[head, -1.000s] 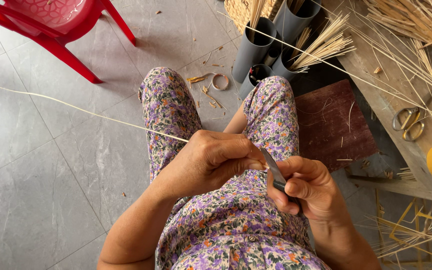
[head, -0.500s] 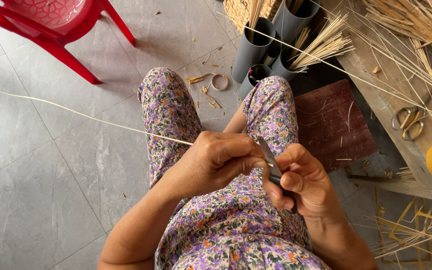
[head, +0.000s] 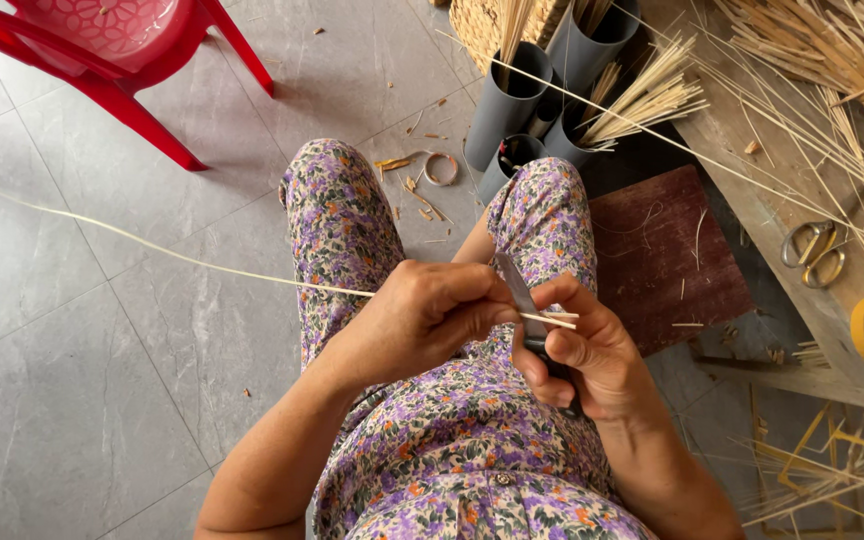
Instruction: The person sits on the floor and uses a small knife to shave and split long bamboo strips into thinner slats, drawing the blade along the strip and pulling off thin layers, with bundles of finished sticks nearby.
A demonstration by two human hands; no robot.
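Bamboo strip (head: 152,245), long, thin, pale

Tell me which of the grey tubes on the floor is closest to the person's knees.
The short grey tube standing upright just beyond the right knee, its dark mouth facing up. The taller grey tubes behind it sit farther off and hold bundles of pale sticks.

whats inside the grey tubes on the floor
Bundles of thin pale sticks stand in some of the grey tubes, fanning out of the tops. The nearest tube looks dark inside; how deep the sticks reach is hidden by the walls.
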